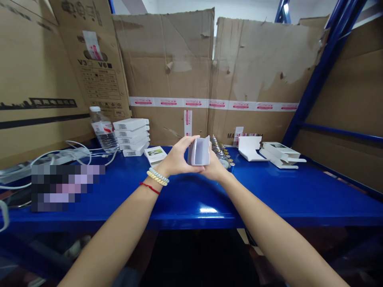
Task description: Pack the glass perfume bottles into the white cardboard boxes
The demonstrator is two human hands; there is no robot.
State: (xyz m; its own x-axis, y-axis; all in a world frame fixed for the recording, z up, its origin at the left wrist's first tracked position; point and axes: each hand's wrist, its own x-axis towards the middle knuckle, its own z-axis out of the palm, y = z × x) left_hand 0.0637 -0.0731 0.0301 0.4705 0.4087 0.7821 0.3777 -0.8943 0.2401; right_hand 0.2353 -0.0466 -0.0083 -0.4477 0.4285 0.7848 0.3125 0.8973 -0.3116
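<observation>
Between both hands, above the blue table (191,203), is a small white cardboard box (201,152) with its open end toward me. My left hand (178,157) grips its left side, thumb below and fingers over the top edge. Around the right side and underneath, my right hand (214,164) is closed on the same box; some of its fingers are hidden behind it. The inside that shows looks bare. Just behind my right hand stand several small metal parts (221,151) in rows. A white box with a green picture (155,154) lies left of my left hand.
Several white boxes (131,135) are stacked at the left, beside a water bottle (103,129). At the right are an open white box (250,149) and more flat boxes (281,153). White cables (80,153) lie far left. Cardboard sheets (167,71) wall the back; blue posts (320,63) frame the shelf.
</observation>
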